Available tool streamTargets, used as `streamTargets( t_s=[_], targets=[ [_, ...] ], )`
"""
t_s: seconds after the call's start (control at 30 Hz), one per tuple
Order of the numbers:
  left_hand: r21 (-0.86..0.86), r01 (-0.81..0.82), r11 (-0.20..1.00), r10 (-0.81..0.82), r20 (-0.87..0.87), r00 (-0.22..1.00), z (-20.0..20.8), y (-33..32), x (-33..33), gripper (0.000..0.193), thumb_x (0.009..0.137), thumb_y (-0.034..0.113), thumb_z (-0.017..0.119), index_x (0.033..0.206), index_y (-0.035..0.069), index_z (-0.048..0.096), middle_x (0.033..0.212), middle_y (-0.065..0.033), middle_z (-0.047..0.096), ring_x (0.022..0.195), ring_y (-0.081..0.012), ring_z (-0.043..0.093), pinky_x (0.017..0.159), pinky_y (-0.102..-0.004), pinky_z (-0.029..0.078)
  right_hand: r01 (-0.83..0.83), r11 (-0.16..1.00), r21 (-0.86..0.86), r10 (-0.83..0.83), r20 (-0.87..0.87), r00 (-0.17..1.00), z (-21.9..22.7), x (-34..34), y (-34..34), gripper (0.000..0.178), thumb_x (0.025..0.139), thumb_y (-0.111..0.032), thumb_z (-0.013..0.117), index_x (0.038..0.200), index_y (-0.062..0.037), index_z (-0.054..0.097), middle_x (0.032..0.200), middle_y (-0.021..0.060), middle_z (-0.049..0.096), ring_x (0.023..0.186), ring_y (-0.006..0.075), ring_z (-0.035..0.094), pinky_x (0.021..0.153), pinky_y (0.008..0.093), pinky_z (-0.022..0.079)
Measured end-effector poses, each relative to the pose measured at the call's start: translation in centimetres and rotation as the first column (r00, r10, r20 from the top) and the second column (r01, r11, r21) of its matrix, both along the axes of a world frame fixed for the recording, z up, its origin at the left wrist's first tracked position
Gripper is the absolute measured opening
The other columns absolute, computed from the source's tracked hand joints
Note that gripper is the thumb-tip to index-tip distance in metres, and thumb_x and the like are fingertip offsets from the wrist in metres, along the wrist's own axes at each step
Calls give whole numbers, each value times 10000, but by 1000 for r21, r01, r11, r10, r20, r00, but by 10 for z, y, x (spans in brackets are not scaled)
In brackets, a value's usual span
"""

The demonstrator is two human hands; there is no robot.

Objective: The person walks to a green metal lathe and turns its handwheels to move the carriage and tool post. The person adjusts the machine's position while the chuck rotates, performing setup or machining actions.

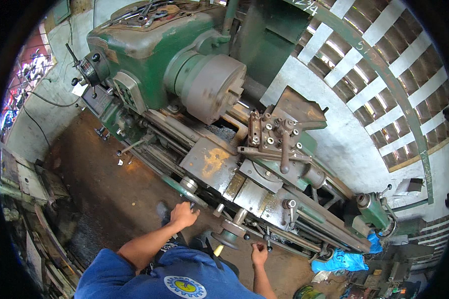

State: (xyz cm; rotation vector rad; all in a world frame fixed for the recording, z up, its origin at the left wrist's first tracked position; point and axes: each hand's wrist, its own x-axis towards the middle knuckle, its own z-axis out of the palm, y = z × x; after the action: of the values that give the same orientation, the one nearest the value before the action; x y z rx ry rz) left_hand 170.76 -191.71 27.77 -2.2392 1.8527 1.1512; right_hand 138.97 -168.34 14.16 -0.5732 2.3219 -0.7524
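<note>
A large green lathe fills the middle of the view. My left hand is closed round the small dark handle at the rim of the carriage handwheel. Farther right, my right hand has its fingers curled at a ball-ended lever on the carriage front; the grip is partly hidden. Between my hands stands the cross-slide handwheel with a yellowish handle. Beyond them, the tool post with its clamping lever faces the grey chuck, where a short bright metal piece shows.
Wrenches and other tools lie on the headstock. The tailstock stands at the bed's right end, near a blue plastic bag. Metal machinery borders the left side. A lattice wall rises behind.
</note>
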Motion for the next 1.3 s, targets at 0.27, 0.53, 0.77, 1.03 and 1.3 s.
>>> streamTargets(
  t_s=[0.27,0.53,0.77,1.03,1.3],
  targets=[
    [-318,-121,940,200,230,952,-67,-50,89,306,860,301,680,867,1,739,874,-274,717,877,-419,725,783,-493,594,310,943,-122,-161,649,743,89,78,-8,602,992,-516,600,1374,-64,488,1265,144,594,1145,253,568,948,468,504],
    [-21,-167,986,168,128,977,-180,-43,44,441,888,357,608,1128,2,710,1129,-285,696,1086,-413,685,929,-500,555,413,885,-214,-11,878,479,174,132,-45,704,969,-425,645,1489,-95,304,1436,209,426,1266,357,522,1035,566,486],
    [132,-249,959,263,-100,960,-68,-45,74,423,836,250,685,1185,11,672,1192,-261,666,1173,-436,608,1076,-528,402,161,972,-173,-64,464,884,176,164,-54,1097,714,-220,935,1507,-41,199,1375,266,472,1257,320,520,1091,412,408],
    [-714,6,700,-299,-286,910,-25,-83,72,251,800,224,767,824,16,628,804,-105,562,870,-303,540,799,-446,407,274,939,-209,-168,415,894,174,180,-61,984,771,-285,893,1466,-38,241,1315,238,503,1234,319,511,1077,427,402],
    [236,-428,873,356,-907,227,-119,-118,118,178,693,103,584,568,5,505,620,-93,504,652,-213,521,694,-371,440,466,850,-246,-299,504,810,167,192,-69,818,772,-293,870,1355,-70,341,1189,151,518,1071,241,551,925,367,477]
  ],
)
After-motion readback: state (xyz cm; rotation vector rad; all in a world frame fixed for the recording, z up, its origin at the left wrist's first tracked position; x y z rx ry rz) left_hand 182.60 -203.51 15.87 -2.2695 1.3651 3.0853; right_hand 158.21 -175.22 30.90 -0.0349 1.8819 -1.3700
